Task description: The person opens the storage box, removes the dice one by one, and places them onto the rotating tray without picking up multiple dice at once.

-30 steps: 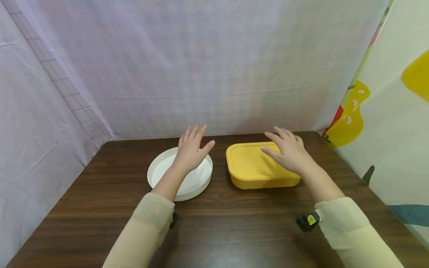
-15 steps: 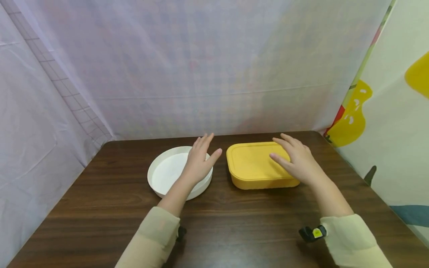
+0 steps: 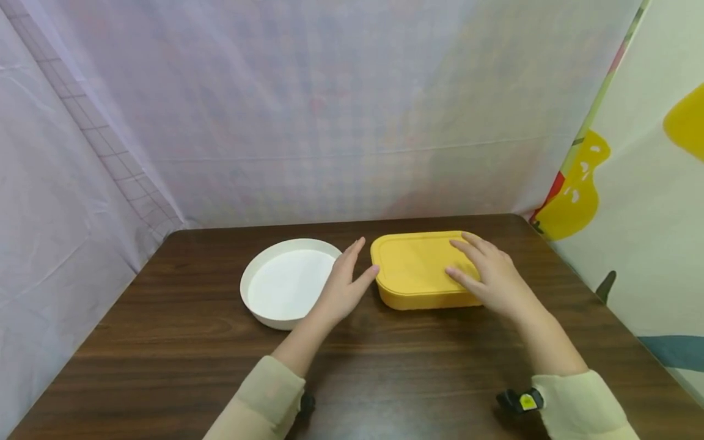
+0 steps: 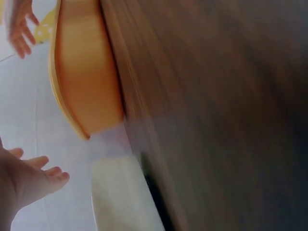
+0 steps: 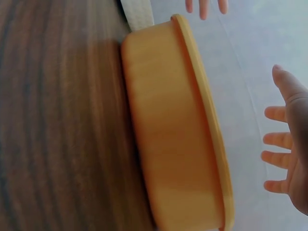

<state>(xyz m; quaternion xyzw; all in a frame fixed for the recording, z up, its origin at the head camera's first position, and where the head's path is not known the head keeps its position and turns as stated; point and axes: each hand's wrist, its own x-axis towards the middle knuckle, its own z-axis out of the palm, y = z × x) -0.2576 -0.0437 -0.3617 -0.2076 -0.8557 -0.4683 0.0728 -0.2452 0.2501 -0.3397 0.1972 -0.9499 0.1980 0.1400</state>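
A yellow lidded box (image 3: 418, 266), rectangular with rounded corners, sits on the dark wooden table toward the back right. To its left stands a round white shallow dish (image 3: 286, 284). My left hand (image 3: 343, 287), fingers spread, hovers between the two, overlapping the dish's right rim in the head view, its thumb close by the box's left end. Over the right end of the box is my right hand (image 3: 495, 278), fingers apart and slightly bent. Both palms hold nothing. In the right wrist view the box's side (image 5: 168, 130) shows below the lid edge, with that hand (image 5: 293, 149) above it.
The brown wood-grain table (image 3: 165, 342) ends at a pale hanging cloth (image 3: 330, 122) behind. On the right hangs a white cloth with yellow shapes (image 3: 572, 201). Black wrist devices (image 3: 519, 401) sit under the sleeves.
My left hand has moved right and nearer, from over the dish toward the box. My right hand has shifted slightly right and nearer, staying over the box's right end. Dish and box stay put.
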